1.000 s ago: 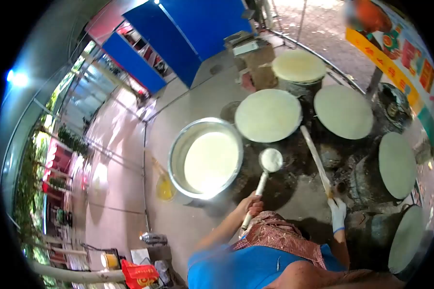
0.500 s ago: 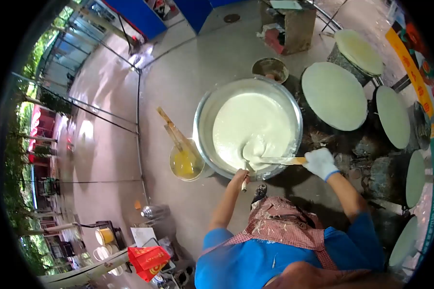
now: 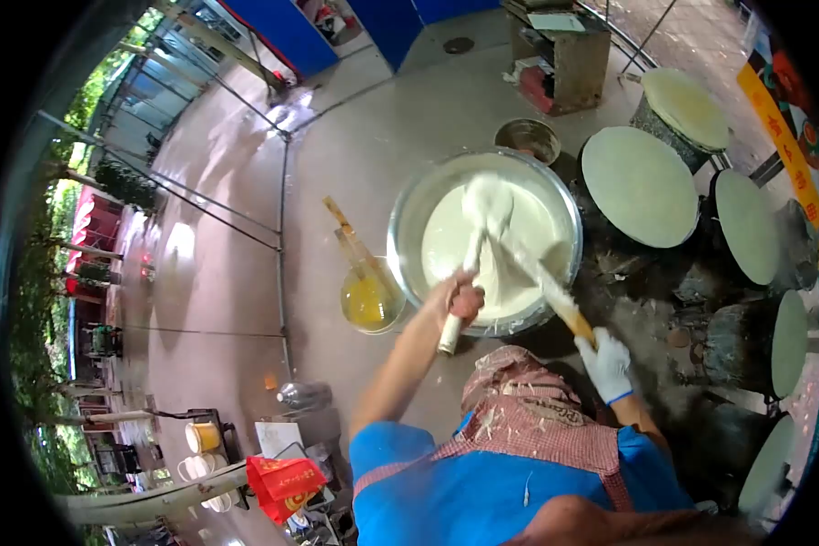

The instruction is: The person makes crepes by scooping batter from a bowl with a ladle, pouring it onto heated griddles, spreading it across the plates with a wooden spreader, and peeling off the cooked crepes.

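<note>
The bare left hand is wrapped around a ladle and the white-gloved right hand grips a paddle, their far ends meeting over pale batter in a metal basin just beyond both hands, with a yellow-filled bucket left of them.

At my left, on floor: pail with yellow liquid, wooden sticks leaning in it. Lower left I see red bag by end of pale pole, silvery flask farther on, also yellow container. Ahead of me: brown box with light sheet on top, round bowl on floor, nearer to me. Beyond, blue panels. To my right, banner with yellow stripe. Far left: green plants, something red, too small to tell.
</note>
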Action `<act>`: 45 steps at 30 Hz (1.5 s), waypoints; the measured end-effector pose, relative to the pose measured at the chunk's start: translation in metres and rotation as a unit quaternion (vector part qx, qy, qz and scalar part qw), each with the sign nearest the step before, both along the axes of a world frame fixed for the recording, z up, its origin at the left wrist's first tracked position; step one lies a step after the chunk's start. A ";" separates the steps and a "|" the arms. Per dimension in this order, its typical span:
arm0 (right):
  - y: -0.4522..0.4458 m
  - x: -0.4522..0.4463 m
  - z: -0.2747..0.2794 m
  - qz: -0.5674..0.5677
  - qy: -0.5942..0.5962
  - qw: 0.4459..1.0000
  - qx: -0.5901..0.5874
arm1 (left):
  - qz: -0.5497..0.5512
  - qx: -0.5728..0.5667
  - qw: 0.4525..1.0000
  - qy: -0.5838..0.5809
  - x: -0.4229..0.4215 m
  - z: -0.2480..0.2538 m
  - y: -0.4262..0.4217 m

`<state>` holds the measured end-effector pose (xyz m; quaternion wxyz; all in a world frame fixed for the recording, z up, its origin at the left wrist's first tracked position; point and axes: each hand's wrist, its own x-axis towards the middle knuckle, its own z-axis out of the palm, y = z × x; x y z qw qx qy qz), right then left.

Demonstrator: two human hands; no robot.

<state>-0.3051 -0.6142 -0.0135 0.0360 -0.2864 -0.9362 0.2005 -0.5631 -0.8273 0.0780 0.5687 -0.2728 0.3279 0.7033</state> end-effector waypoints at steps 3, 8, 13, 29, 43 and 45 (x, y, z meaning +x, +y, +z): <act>0.024 -0.035 0.036 0.020 0.223 0.970 0.094 | 0.002 0.056 0.983 0.173 0.011 0.113 -0.002; 0.063 -0.080 0.115 -0.020 0.443 0.895 0.034 | -0.093 0.028 0.852 0.514 -0.003 0.220 -0.021; 0.050 -0.093 0.014 0.005 0.344 0.867 -0.361 | -0.104 -0.145 0.876 0.448 -0.023 0.135 -0.018; 0.001 0.233 -0.029 -0.415 0.114 0.876 -0.218 | -0.413 0.109 0.856 -0.291 0.097 -0.038 0.258; -0.241 0.493 -0.027 -0.918 0.208 0.321 0.106 | -0.929 0.170 0.325 -0.056 0.745 -0.111 0.425; -0.219 0.497 0.000 -0.913 0.125 0.341 0.187 | -0.917 0.233 0.297 0.132 0.811 -0.084 0.402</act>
